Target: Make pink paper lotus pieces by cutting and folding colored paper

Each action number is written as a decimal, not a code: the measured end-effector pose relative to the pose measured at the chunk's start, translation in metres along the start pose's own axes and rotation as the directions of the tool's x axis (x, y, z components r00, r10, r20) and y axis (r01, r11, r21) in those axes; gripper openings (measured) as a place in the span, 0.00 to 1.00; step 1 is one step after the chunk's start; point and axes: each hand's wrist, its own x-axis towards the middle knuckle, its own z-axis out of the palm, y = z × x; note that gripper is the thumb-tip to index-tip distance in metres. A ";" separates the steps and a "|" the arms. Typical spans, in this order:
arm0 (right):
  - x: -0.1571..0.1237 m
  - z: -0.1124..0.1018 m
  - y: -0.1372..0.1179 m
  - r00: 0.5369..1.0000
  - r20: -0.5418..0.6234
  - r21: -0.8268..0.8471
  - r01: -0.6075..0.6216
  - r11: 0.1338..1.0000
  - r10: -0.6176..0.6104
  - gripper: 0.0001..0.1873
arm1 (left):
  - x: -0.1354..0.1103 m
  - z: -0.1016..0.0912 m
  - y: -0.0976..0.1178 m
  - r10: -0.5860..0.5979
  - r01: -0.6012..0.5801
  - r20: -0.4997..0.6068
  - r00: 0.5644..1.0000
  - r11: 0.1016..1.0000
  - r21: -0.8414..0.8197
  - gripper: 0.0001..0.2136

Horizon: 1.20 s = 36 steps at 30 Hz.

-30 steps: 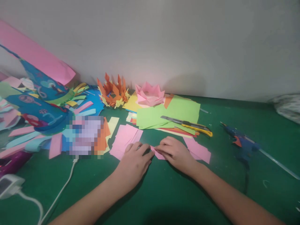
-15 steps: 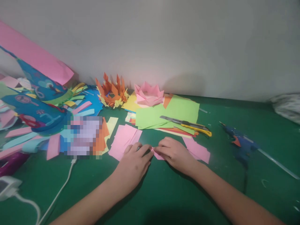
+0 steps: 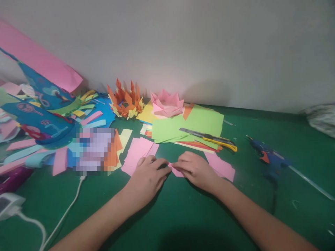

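Observation:
Between my hands a small piece of pink paper (image 3: 179, 172) lies on the green table, partly covered by fingers. My left hand (image 3: 151, 174) pinches its left end with thumb and fingertips. My right hand (image 3: 195, 170) is closed over its upper side, fingertips pressed together at the same spot. Left of my left hand rests a stack of pink paper sheets (image 3: 137, 153). More pink sheets (image 3: 221, 165) lie just beyond my right wrist. Whether the held piece is creased under the fingers is hidden.
Behind my hands, a yellow utility knife (image 3: 217, 139) lies on green paper (image 3: 170, 129). A pink folded-paper crown (image 3: 167, 104) and an orange one (image 3: 125, 103) stand near the wall. At right is a glue gun (image 3: 272, 155); at left, blue cone hats (image 3: 49, 122) and a white cable (image 3: 75, 200).
My left fingers have shifted slightly, with the fingertips now nearer the right hand's at the pink paper. The camera view has moved a little; the other things stay in place.

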 end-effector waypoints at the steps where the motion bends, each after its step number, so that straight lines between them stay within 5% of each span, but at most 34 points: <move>1: 0.000 0.000 0.000 1.000 0.004 -0.008 0.005 1.000 -0.005 0.14 | 0.000 0.000 -0.001 0.001 -0.001 0.003 1.000 1.000 0.003 0.13; 13: -0.001 -0.005 -0.005 0.991 0.125 -0.134 0.062 0.989 -0.045 0.14 | 0.005 0.001 -0.005 -0.028 0.020 -0.050 0.998 0.988 -0.151 0.11; 26: 0.000 -0.017 -0.004 0.983 0.183 -0.037 0.000 0.999 0.006 0.09 | 0.008 0.002 -0.003 -0.049 0.042 -0.052 0.997 0.989 -0.139 0.13; 36: -0.002 -0.015 -0.004 0.997 0.066 -0.081 0.038 0.996 -0.033 0.09 | 0.003 0.009 -0.002 -0.014 0.013 -0.061 0.998 1.000 -0.011 0.15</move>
